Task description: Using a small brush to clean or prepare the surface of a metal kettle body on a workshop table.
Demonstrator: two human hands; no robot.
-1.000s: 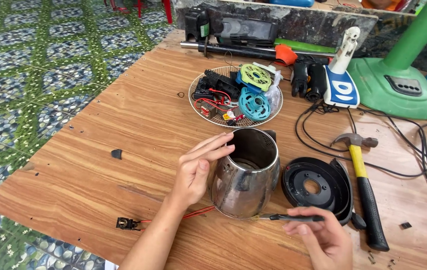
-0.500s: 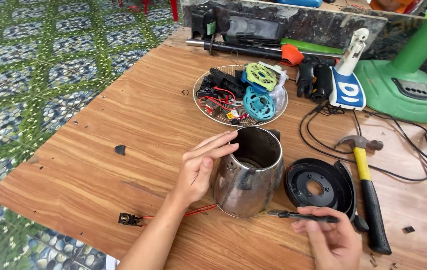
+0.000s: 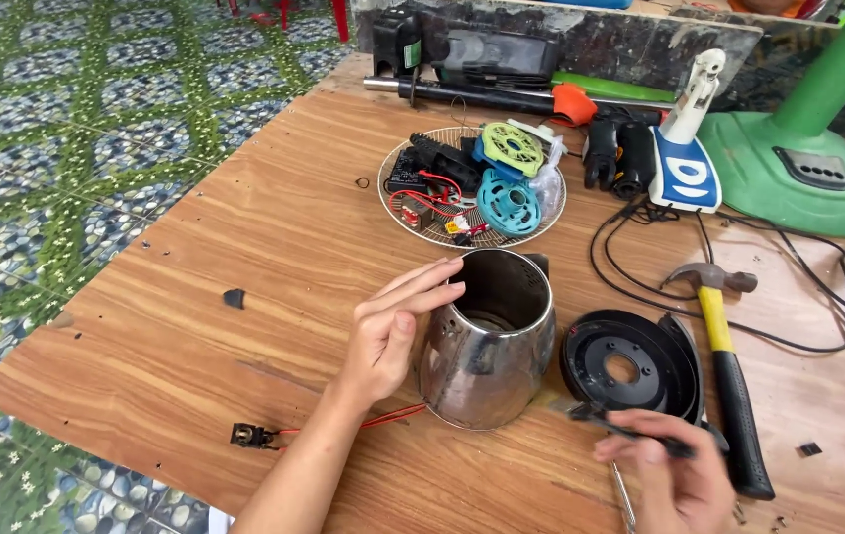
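- Wood-grain counter [image 3: 244, 227] fills most of my view, with green and blue patterned floor tiles [image 3: 56, 119] beyond its left edge.
- I see the steel kettle body [image 3: 490, 341] standing upright, open at the top, near the middle of the counter toward my side.
- My left hand [image 3: 393, 331] rests against the kettle body's left wall, fingers [image 3: 422, 292] stretched out flat and close together, their tips reaching the rim.
- My right hand [image 3: 675, 485] is low at the frame's bottom edge, fingers curled around a dark thin tool [image 3: 620, 427]; the hand is blurred, so I cannot tell what kind of tool it is.
- The tool's tip lies just beside the kettle body's lower right side.
- A black round base [image 3: 630, 366] lies flat just right of the kettle body.
- Red wires [image 3: 383, 420] run out from under the kettle body to a small black connector [image 3: 249, 435] on the left.
- A hammer [image 3: 724, 366] with a yellow and black handle lies right of the base.
- Farther back, a wire basket [image 3: 398, 213] holds coloured plastic parts and wiring.
- A green fan base [image 3: 798, 173] stands at the far right, black cables [image 3: 630, 272] looping in front of it.
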